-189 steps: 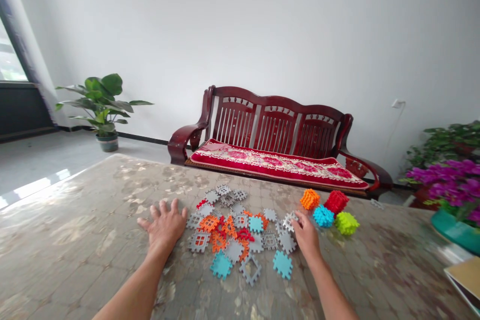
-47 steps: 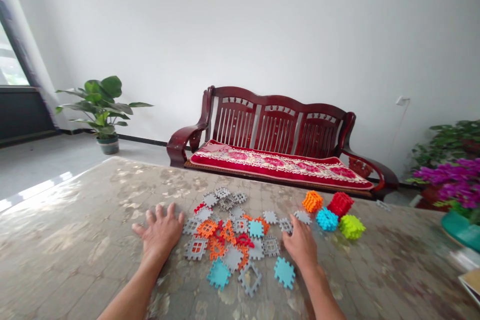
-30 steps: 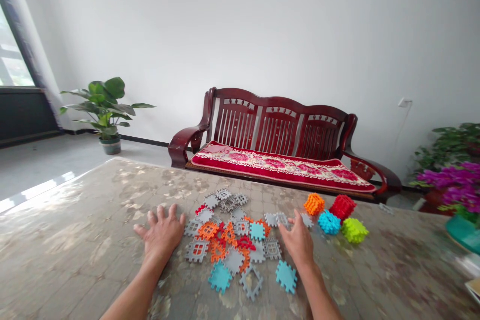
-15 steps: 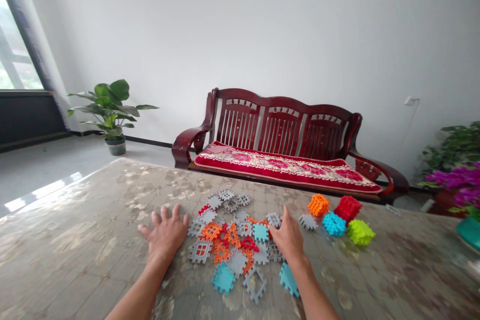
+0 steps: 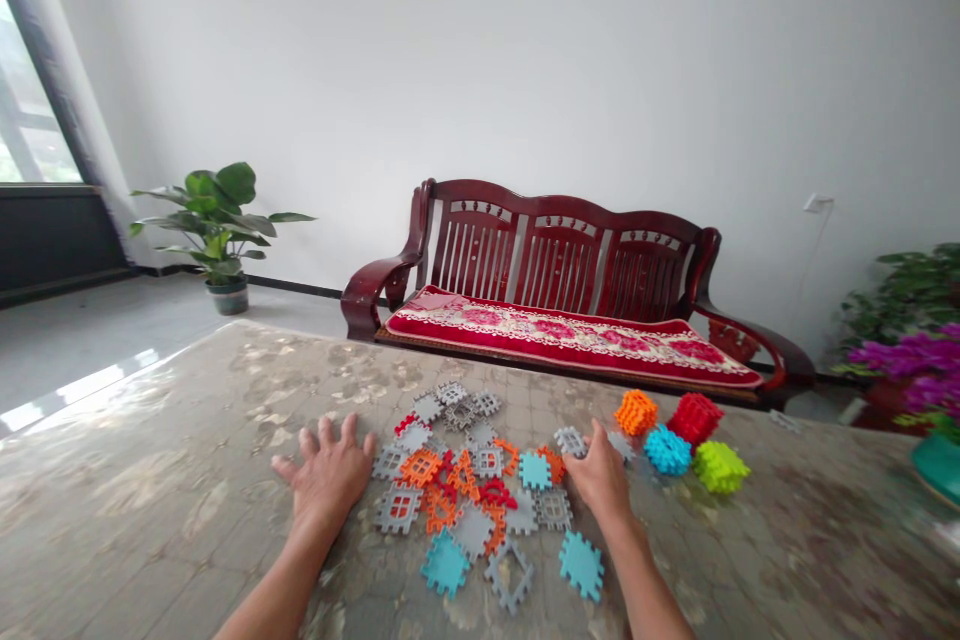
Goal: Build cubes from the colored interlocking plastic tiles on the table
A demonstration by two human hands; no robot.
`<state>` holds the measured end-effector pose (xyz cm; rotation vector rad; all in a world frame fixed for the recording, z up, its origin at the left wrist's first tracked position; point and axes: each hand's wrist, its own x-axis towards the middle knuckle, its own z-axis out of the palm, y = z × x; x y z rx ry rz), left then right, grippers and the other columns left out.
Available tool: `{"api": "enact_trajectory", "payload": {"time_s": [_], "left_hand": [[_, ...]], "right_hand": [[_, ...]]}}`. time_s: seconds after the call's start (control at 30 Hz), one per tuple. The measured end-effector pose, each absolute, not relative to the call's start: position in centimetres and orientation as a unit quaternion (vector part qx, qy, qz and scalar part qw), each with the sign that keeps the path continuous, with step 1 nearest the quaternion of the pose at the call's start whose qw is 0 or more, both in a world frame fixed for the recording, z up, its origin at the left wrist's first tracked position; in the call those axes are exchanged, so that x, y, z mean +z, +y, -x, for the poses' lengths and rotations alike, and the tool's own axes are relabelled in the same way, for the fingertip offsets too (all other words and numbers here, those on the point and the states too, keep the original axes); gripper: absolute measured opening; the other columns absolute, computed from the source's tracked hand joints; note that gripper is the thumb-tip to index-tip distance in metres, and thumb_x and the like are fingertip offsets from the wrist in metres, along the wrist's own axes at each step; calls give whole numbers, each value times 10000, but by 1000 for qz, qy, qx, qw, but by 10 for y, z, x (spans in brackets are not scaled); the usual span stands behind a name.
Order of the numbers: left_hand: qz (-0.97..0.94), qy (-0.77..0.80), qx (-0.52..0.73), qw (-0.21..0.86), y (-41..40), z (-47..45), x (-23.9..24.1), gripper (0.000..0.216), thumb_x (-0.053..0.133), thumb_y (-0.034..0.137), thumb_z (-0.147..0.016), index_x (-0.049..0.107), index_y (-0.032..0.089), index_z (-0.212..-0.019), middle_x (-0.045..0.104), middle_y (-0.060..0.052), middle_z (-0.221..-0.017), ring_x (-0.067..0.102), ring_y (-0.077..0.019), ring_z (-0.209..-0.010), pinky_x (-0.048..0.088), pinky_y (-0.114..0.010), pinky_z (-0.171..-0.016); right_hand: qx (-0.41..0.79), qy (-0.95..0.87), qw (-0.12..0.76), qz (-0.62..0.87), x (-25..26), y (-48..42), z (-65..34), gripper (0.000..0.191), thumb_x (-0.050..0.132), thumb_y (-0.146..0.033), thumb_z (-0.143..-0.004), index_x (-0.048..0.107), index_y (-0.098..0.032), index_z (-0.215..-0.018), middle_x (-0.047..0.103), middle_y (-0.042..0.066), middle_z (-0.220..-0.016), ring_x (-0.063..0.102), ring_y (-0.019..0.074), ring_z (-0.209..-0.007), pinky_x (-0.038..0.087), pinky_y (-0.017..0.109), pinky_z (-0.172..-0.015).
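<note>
My left hand lies flat on the table with its fingers spread, just left of a loose pile of notched plastic building tiles. My right hand has its fingers closed at the edge of a grey window-pattern tile, to the right of the pile. A turquoise tile and an orange tile lie close to its left. Partly behind the fingers is another grey tile. Toward me lie two more turquoise tiles, the left one and the right one, with a grey diamond-hole tile between them.
At the right stand assembled cubes in orange, red, blue and lime green. A patterned cloth covers the table. Beyond it is a wooden bench. Purple flowers stand at the right edge.
My right hand has moved right, and the grey window-pattern tile has shifted right with it. The turquoise tile near it has shifted slightly right, uncovering orange beside it. My left hand stays in place.
</note>
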<state>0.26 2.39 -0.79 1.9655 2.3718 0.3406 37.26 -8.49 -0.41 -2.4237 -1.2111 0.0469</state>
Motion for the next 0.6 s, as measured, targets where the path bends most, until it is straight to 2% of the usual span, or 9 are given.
{"api": "enact_trajectory", "payload": {"time_s": [0.17,0.33,0.43,0.6], "left_hand": [[-633,764,124,16,25,-2,-12,592,264,464,-960,534,248,-1440,395,-172,-1583,303,-427,-1458,198,-740,-1100],[-637,761,123,14,25,-2,-12,602,237,475,-963,533,254,-1438,398,-174,-1576,294,-427,-1462,190,-740,-1099],[-634,764,120,17,24,-3,-10,600,241,477,-962,540,257,-1433,410,-171,-1567,301,-423,-1459,201,-729,-1099],[-635,763,117,28,23,-2,-7,610,238,483,-958,536,252,-1437,398,-176,-1578,291,-425,-1463,196,-735,-1098]], "right_hand": [[-47,-460,128,877,-2,-95,-371,670,608,-263,-848,417,-78,-1463,690,170,-1259,636,295,-1170,453,328,-974],[-44,-476,74,875,5,-101,-362,567,553,-287,-901,482,-86,-1427,696,179,-1238,640,309,-1149,464,349,-945],[-34,-473,98,875,4,-101,-362,577,568,-276,-878,484,-91,-1418,695,173,-1241,646,289,-1153,465,324,-937],[5,-457,173,873,-5,-100,-369,696,629,-278,-815,417,-87,-1451,696,155,-1235,655,263,-1156,474,295,-909]]}}
